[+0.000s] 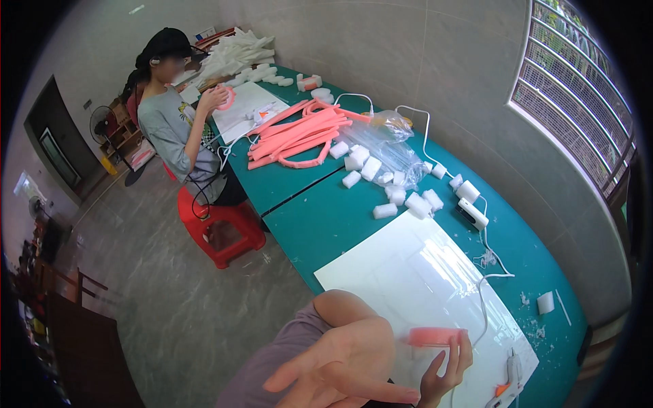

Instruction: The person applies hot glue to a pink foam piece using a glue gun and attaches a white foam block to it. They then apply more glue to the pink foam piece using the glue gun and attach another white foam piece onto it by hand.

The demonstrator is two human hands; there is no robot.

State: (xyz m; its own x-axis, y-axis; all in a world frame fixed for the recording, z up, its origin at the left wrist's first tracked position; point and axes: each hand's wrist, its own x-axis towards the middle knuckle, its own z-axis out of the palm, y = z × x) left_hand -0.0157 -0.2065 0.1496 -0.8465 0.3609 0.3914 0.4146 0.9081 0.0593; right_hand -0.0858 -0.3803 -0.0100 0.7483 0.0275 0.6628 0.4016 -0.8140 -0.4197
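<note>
My left hand (347, 357) is raised in the foreground, open, with its fingers stretched apart and nothing in it. Over the glossy white board (401, 272), my right hand (449, 372) grips a short pink foam band (435, 336) at its right end. The band shows side-on, so I cannot tell whether it is a closed ring. A white glue gun (511, 381) with an orange trigger lies on the board's corner, to the right of my right hand. A white cord (481, 299) runs across the board.
White foam blocks (371, 168), a clear plastic bag (401, 153) and a pile of pink foam strips (299, 136) lie along the green table (306, 224). A white power strip (472, 213) sits near the wall. Far left, a co-worker (178, 129) holds a pink ring beside a red stool (218, 228).
</note>
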